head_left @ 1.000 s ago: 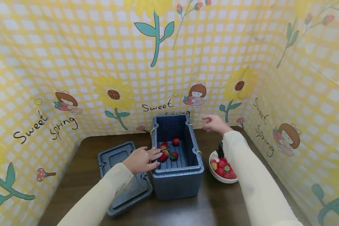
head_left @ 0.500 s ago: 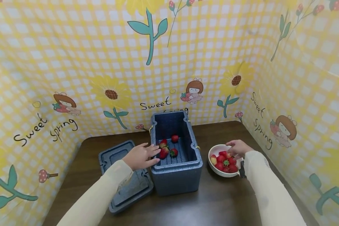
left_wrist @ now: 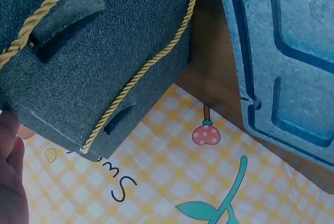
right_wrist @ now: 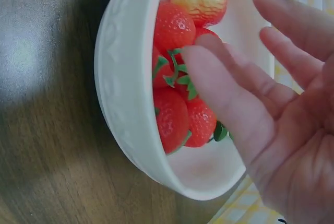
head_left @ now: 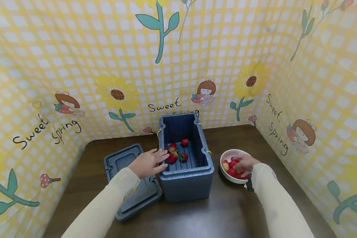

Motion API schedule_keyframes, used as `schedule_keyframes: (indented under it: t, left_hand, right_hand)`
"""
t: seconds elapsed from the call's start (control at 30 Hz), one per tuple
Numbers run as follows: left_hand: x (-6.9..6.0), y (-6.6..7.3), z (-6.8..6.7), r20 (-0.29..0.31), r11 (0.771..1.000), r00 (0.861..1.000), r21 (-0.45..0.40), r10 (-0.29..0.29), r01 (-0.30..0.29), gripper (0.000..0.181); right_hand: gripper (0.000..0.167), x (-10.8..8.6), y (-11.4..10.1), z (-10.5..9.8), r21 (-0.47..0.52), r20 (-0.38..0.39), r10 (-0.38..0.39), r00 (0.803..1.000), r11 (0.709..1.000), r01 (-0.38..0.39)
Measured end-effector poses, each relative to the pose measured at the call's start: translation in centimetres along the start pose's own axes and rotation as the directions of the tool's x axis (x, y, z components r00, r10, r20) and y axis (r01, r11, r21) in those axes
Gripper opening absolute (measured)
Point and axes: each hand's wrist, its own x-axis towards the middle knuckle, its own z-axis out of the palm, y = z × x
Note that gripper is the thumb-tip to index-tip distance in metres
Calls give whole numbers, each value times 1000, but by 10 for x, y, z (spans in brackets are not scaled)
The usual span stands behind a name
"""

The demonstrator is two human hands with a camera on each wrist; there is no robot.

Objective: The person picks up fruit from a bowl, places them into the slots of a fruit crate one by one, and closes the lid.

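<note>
Yellow checked cloth [head_left: 107,39] behind a brown bench [head_left: 86,172]; strawberries [right_wrist: 172,122] in the white bowl [right_wrist: 125,72] at right. My right grip [head_left: 246,164] is spread over them, nothing pinched; left grip [head_left: 148,163] rests loose on the blue box's [head_left: 185,187] left rim. Guessing they're light, maybe slick: I'd pinch one round its middle.

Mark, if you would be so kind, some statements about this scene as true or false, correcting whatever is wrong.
1. The flat blue-grey foam lid lies on the brown wooden table. True.
2. The deep blue-grey foam box holds no strawberries. False: several red strawberries lie in it.
3. The round white bowl holds strawberries too. True.
4. The right hand is inside the box. False: it is at the bowl.
5. The left hand touches the rim of the box. True.
</note>
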Motion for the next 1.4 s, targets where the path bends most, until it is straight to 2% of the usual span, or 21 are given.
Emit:
schedule_keyframes:
  t: [0.17, 0.47, 0.67, 0.87, 1.03, 1.13, 1.27, 1.4]
  left_hand:
    - [5, 1, -1, 10, 1000, 1000, 8, 10, -10, 48]
    - [4, 4, -3, -10, 1000, 1000, 15, 6, -5, 47]
    - [2, 2, 2, -40, 1000, 999, -2, 11, -11, 46]
    - [3, 1, 4, -36, 1000, 999, 3, 7, -7, 46]
    - [1, 1, 0, -41, 1000, 999, 0, -9, 9, 46]
    - [-1, 1, -2, -33, 1000, 999, 6, -14, 14, 46]
    - [0, 1, -2, -23, 1000, 1000, 14, -12, 12, 47]
    - [1, 4, 1, -16, 1000, 1000, -8, -10, 10, 46]
  right_hand:
    - [56, 2, -3, 3, 0, -82, 7, 997, 1000, -7]
    - [52, 15, 0, 14, 33, -146, -16, 989, 999, 21]
    - [52, 15, -2, 28, -21, -138, -65, 988, 998, 63]
    - [46, 22, 3, 37, -117, -152, -124, 981, 987, 106]
    - [61, 32, 7, 41, -130, -185, -139, 973, 985, 116]
    - [67, 41, 12, 45, -171, -213, -152, 965, 978, 116]
    - [59, 47, 15, 47, -306, -269, -223, 937, 942, 137]
    - [47, 45, 16, 44, -450, -302, -296, 906, 882, 138]
